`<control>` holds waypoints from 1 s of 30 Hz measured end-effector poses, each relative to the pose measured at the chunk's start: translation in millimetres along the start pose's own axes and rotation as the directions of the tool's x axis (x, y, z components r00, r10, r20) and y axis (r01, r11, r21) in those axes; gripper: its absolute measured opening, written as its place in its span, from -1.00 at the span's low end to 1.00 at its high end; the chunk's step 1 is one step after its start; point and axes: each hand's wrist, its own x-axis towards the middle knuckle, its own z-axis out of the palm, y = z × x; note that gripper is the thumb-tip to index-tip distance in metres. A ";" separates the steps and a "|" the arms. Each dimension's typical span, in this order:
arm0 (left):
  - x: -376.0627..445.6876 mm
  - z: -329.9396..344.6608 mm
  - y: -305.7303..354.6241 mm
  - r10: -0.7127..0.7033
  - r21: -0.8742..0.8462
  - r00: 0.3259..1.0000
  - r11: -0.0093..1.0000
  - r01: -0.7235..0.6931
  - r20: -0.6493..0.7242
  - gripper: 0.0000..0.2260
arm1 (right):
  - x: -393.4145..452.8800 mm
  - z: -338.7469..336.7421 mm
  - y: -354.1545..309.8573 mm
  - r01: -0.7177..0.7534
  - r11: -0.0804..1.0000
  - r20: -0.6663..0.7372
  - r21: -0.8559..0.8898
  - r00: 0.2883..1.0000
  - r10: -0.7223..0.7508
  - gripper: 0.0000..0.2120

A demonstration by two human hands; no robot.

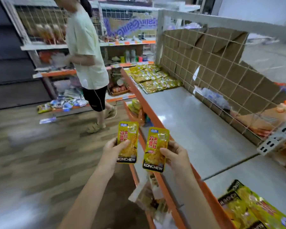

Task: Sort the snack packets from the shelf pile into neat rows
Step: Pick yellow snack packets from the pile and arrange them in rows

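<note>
Left hand [113, 150] pinches one packet [127, 141], right hand [175, 153] pinches another [156, 149], both upright over the aisle just off the shelf [193, 119]. Rows [153, 76] lie at the far end. Risk: loose thumb pinch, slick foil may slip, drop to floor.

Shop aisle with wood-plank floor [31, 154], orange-edged grey shelf [196, 123] backed by cardboard [221, 63] behind wire grid, stocked racks [45, 38] beyond.
</note>
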 end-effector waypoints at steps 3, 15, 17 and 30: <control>33.6 -25.7 16.7 0.028 0.008 1.000 1.000 -0.028 -0.001 -0.92 | 24.0 40.1 -1.3 0.045 0.999 0.012 -0.008 0.999 -0.045 -0.79; 180.6 -109.8 83.5 0.086 0.114 0.994 0.989 -0.093 0.065 -0.92 | 125.3 175.4 6.5 0.016 1.000 -0.033 0.000 0.999 -0.016 -0.79; 202.6 -109.6 86.6 0.072 0.118 0.994 0.990 -0.082 0.083 -0.93 | 142.3 184.2 7.5 0.001 1.000 -0.061 -0.015 0.998 -0.002 -0.80; 377.9 -12.5 117.1 -0.033 0.269 0.904 0.959 -0.092 0.426 -0.86 | 316.5 157.8 -20.9 0.052 0.995 -0.388 0.084 0.922 -0.016 -0.89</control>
